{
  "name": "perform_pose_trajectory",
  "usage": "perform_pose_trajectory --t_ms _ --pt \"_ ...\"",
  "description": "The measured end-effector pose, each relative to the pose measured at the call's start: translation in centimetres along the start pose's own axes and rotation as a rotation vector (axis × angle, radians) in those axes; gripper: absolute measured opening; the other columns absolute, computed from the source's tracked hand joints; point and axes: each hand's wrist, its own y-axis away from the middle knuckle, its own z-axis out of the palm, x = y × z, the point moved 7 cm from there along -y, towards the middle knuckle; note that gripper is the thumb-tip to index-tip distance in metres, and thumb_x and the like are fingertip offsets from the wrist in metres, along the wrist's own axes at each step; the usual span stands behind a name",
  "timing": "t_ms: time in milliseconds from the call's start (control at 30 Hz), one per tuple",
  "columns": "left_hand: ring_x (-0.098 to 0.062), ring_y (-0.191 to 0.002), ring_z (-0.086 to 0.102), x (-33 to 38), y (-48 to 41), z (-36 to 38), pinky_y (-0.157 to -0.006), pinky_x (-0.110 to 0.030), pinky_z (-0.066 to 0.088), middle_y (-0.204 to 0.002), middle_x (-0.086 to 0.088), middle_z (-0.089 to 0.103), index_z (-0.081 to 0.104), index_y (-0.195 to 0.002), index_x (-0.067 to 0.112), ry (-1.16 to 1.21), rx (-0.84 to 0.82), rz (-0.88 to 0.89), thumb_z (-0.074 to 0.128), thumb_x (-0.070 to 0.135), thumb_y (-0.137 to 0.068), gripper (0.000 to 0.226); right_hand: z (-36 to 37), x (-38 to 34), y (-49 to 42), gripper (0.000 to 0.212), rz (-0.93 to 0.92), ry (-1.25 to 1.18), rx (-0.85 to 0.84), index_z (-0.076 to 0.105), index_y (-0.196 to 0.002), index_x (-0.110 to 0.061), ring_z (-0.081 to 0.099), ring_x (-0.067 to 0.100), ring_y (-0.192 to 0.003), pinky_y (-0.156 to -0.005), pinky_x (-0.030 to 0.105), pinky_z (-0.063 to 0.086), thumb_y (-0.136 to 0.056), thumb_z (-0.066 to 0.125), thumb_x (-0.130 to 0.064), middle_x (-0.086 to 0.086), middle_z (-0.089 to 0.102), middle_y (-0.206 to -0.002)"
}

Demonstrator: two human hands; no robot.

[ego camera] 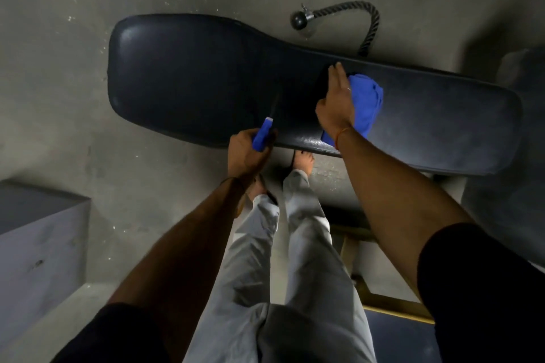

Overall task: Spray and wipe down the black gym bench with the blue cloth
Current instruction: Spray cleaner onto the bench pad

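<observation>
Desk: the black padded gym desk (191,79) lies across a grey concrete floor (59,23).
Right hand (334,106): fingers flat, pressing the blue cloth (367,103) onto the pad's narrow half.
Left hand (246,153): fingers wrapped around a blue spray bottle (263,134) at the near edge.
Beyond: a rope handle (370,23) on the floor.

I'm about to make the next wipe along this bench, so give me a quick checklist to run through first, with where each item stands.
1. Crumpled blue cloth lies on the padded black gym bench: ok.
2. Right hand rests flat on the cloth's left part: ok.
3. Left hand grips the blue spray bottle at the bench's near edge: ok.
4. Nozzle pointing at the pad: cannot tell.
5. Pad wet where the cloth goes next: cannot tell.
6. Black rope handle lies on the floor beyond the bench: ok.
</observation>
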Motion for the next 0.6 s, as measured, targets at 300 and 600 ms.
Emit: perform_pose_trajectory --t_ms 300,600 --pt "-0.030 -0.068 0.069 -0.8 0.3 4.1 -0.070 -0.045 0.060 -0.079 -0.011 0.073 0.073 -0.095 0.016 -0.211 -0.193 0.162 0.059 0.063 -0.079 0.051 -0.2 2.7 0.8 0.071 -0.015 0.024 0.095 0.029 -0.160 -0.012 0.026 0.026 -0.154 -0.115 0.027 0.040 -0.093 0.049 0.000 0.002 0.014 -0.172" --pt "-0.028 -0.061 0.063 -7.3 2.7 -0.4 -0.065 -0.044 0.057 -0.067 -0.011 0.066 0.066 -0.078 0.012 -0.114 -0.046 -0.017 0.059 0.063 -0.085 0.051 2.2 -0.3 1.8 0.065 -0.074 0.149 0.162 0.032 -0.157 -0.004 0.018 0.032 -0.157 -0.129 0.044 0.018 -0.093 0.044 -0.006 0.013 0.021 -0.169"
